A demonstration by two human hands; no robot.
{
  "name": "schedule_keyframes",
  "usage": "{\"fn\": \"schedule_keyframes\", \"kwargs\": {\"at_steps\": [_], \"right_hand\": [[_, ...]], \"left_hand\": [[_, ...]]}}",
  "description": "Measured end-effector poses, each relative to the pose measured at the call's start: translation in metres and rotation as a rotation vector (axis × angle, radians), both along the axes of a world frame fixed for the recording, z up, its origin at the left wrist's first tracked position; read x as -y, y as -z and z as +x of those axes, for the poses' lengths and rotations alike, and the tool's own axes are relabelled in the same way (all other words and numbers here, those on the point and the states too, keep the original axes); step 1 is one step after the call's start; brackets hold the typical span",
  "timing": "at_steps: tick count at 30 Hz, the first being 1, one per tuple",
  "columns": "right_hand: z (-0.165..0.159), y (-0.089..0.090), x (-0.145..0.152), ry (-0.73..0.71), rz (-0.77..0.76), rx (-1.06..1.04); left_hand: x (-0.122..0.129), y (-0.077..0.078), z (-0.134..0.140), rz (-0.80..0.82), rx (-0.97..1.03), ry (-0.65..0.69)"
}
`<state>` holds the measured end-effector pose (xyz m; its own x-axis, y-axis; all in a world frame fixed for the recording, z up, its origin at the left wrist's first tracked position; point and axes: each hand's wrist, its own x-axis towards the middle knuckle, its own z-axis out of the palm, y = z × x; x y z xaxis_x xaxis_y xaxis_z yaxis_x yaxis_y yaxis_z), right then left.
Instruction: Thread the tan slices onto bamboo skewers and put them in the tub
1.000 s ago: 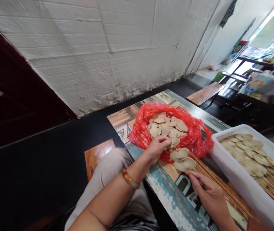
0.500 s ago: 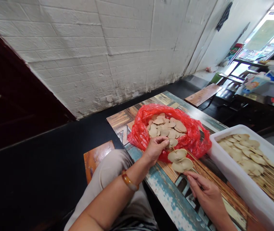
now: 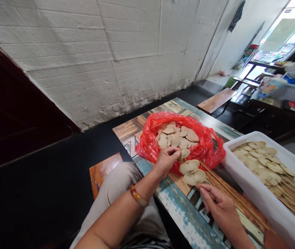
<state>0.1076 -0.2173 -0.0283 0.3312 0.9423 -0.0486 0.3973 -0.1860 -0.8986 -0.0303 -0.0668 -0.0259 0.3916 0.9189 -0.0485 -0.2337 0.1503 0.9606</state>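
Observation:
My left hand (image 3: 167,160) pinches a thin, pale beige round slice (image 3: 184,153) at the front rim of a red plastic bag (image 3: 152,131). The open bag holds many loose slices (image 3: 174,140) like it. My right hand (image 3: 218,202) grips the lower end of a thin skewer, mostly hidden by the fingers. Two larger slices (image 3: 194,177) are threaded on that skewer, one above the other. Its upper end meets the slice in my left hand; whether it has gone through I cannot tell. Bare skewers (image 3: 227,188) lie on the table just beyond my right hand.
To the right, a white plastic tub (image 3: 243,185) holds finished-looking skewers of slices (image 3: 264,159). All this sits on a patterned wooden table (image 3: 173,204). A stool (image 3: 103,169) stands by my knee, a bench (image 3: 216,100) beyond the table, and a white wall (image 3: 137,52) behind.
The view has shifted slightly, so the scene sits a little further left. Both hands keep their holds, and the slices on the skewer look much the same.

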Motion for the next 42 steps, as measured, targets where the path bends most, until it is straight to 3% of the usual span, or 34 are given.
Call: {"fn": "schedule_keyframes", "kwargs": {"at_steps": [13,18,23,29,42], "right_hand": [[-0.005,-0.004,0.000,-0.031,-0.040,-0.065],[-0.004,-0.004,0.001,-0.005,-0.034,-0.074],[0.000,-0.004,0.001,-0.090,-0.112,-0.116],[-0.003,-0.005,0.000,-0.070,-0.063,-0.063],[0.003,-0.004,0.000,-0.122,-0.053,0.058]], "left_hand": [[0.002,-0.003,-0.001,0.023,-0.034,0.053],[0.001,0.001,-0.001,-0.134,0.108,0.117],[0.000,-0.008,-0.002,-0.311,0.317,0.197],[0.004,-0.011,-0.003,-0.350,0.312,0.279],[0.002,-0.003,-0.001,-0.339,0.344,0.093]]}}
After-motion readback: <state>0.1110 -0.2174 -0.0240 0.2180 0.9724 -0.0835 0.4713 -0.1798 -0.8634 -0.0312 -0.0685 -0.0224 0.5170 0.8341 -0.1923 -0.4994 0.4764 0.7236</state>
